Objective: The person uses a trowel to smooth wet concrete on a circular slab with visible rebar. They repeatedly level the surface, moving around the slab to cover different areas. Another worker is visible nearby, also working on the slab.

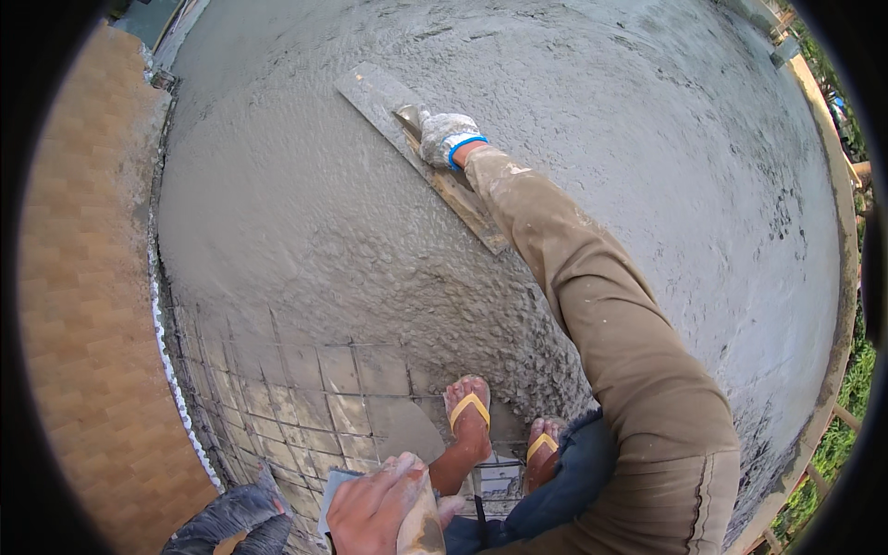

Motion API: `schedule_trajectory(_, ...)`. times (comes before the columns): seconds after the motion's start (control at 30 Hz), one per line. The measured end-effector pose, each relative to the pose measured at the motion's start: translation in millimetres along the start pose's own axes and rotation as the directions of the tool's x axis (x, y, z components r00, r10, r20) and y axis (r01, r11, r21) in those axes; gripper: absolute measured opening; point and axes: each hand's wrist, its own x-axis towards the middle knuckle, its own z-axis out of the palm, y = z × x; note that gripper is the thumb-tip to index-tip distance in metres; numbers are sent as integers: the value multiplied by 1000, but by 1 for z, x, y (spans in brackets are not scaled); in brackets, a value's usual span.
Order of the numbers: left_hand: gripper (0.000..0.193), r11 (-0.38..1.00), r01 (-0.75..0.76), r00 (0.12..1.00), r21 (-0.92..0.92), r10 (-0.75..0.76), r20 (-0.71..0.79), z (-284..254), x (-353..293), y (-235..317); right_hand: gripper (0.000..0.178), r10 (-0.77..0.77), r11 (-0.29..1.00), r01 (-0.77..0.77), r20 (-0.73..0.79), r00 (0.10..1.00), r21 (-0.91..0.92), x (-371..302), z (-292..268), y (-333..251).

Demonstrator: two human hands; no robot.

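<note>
My right hand (pixel 449 139), in a grey-smeared white work glove with a blue cuff, is closed around the handle of a long concrete float (pixel 384 102). The float's flat blade lies slantwise on wet grey concrete (pixel 277 194), with its far end to the left. Low in the view, my bare left hand (pixel 375 509) has its fingers curled. A flat grey-blue edge (pixel 331 490) shows beside it, but what the fingers grip is hidden. The concrete is smoother around the float and lumpy between the blade and my feet.
Steel mesh (pixel 324 393) lies exposed at the lower left. Feet in yellow-strapped flip-flops (pixel 470 412) stand at the concrete's rough near edge. Tan tiled floor (pixel 102 305) borders the left side. A pale edging (pixel 837 305) curves along the right, with greenery beyond. Dark wrinkled cloth (pixel 227 523) shows at lower left.
</note>
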Motion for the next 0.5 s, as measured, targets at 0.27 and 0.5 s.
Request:
schedule_trajectory(0.27,52,998,-62,998,-20,62,-13,8,-4,10,45,256,964,-262,-114,960,-44,-8,-18,60)
schedule_trajectory(0.5,49,999,-45,997,-30,43,-59,10,-5,4,64,591,780,-612,-167,789,-131,-102,-94,232)
